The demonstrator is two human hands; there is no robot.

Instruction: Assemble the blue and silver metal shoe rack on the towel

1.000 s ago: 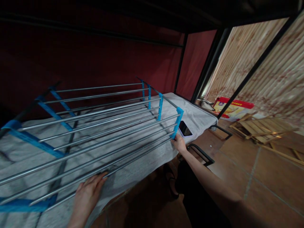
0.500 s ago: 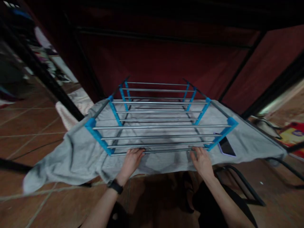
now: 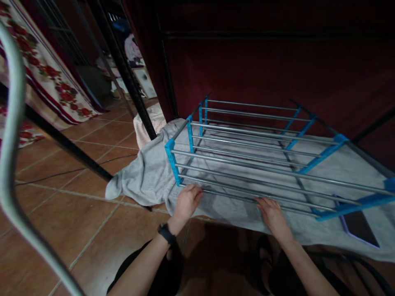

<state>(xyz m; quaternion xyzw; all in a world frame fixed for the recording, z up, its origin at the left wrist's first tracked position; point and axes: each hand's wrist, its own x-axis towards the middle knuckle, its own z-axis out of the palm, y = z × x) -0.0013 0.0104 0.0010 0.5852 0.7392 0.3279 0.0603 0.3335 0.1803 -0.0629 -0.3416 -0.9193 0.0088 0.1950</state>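
A shoe rack [image 3: 247, 164] of grey metal tubes and blue plastic end brackets stands on a grey cloth [image 3: 148, 172]. My left hand [image 3: 187, 201], with a black watch on its wrist, has its fingers curled on the lowest front tube close to the left bracket. Farther right along that same tube, my right hand [image 3: 273, 216] rests with bent fingers over it. Both thumbs are partly hidden. Under the rack's right front bracket lies a phone [image 3: 359, 226] with a purple edge.
Dark red panels [image 3: 262, 70] rise behind the rack. A pale curved metal tube [image 3: 10, 164] crosses the near left. Black frame bars [image 3: 77, 152] stand at the left over the tiled floor [image 3: 89, 205]. A flowered curtain [image 3: 52, 74] hangs at the far left.
The view has turned left, so the rack appears farther right. Both hands have shifted left along the lowest front tube, the left one nearer the left bracket.
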